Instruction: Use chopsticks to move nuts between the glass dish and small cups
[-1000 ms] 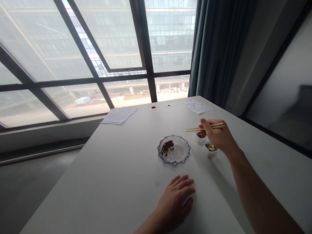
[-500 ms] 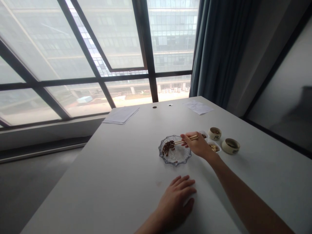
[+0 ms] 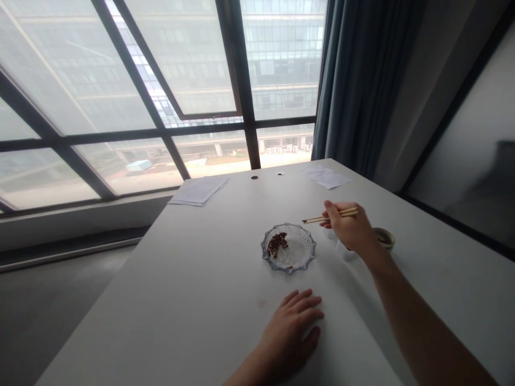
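My right hand [image 3: 349, 224] is closed around a pair of wooden chopsticks [image 3: 316, 219], raised to the right of a scalloped clear glass plate [image 3: 311, 257]. At the chopstick tips is a small dark bit, too small to name. Several dark brown, elongated pieces [image 3: 277, 244] lie heaped on the plate's left side, and a single one [image 3: 289, 267] sits near its front. My left hand [image 3: 295, 324] rests on the table in front of the plate, palm down, fingers spread, holding nothing.
Behind my right wrist, a cream bowl [image 3: 385, 239] and white containers [image 3: 345, 252] are partly hidden. Paper sheets [image 3: 199, 191] lie at the white table's [image 3: 193, 257] far left, with more papers [image 3: 328, 176] at the far right. Windows and a dark curtain [image 3: 358, 80] stand beyond.
My right hand has lifted the chopsticks off the heap and moved right and away from me, now covering the small containers and one bowl. My left hand has stayed in place.
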{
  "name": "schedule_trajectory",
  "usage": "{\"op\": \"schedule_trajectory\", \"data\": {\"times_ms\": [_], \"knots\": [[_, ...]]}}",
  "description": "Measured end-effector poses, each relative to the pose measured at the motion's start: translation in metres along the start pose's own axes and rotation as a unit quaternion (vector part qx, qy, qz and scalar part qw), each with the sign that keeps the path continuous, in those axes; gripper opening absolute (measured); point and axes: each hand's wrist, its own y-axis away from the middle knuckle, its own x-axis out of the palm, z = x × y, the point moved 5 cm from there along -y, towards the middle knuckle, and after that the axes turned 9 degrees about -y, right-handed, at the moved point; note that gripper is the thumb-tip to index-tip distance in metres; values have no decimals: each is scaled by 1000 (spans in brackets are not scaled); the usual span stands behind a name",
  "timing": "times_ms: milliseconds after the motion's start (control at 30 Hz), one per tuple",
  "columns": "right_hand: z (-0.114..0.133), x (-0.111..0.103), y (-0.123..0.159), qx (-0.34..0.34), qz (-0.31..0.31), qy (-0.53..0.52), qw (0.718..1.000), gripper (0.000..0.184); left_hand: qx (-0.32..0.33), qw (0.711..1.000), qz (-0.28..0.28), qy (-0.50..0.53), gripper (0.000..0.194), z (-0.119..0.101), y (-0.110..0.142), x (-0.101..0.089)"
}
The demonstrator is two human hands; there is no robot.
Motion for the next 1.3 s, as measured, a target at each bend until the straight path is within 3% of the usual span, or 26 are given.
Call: {"op": "schedule_trajectory", "data": {"times_ms": [100,200,333,533,667,800,900,1000,1300], "knots": [[7,-40,-7,-19,-90,60,994,45,-1,1000,1,-1,36,0,0,0],[5,-65,-13,-24,-125,111,986,42,-4,1000,2,-2,36,0,0,0],[-3,-72,-18,-20,-124,143,982,38,-4,1000,4,-6,37,0,0,1],[-3,-68,-19,-21,-122,90,988,40,-2,1000,3,-2,36,0,0,0],[2,-51,-14,-7,-77,7,997,44,-1,1000,-2,2,35,0,0,0],[4,-11,-2,4,38,-30,999,47,-1,1000,1,1,35,1,0,0],[5,21,11,4,144,-27,989,44,1,1000,0,-1,36,0,0,0],[7,44,22,-7,210,-11,978,43,2,1000,-2,0,36,0,0,0],[-2,62,30,26,233,-38,971,40,7,1000,-4,3,35,2,1,2]]}}
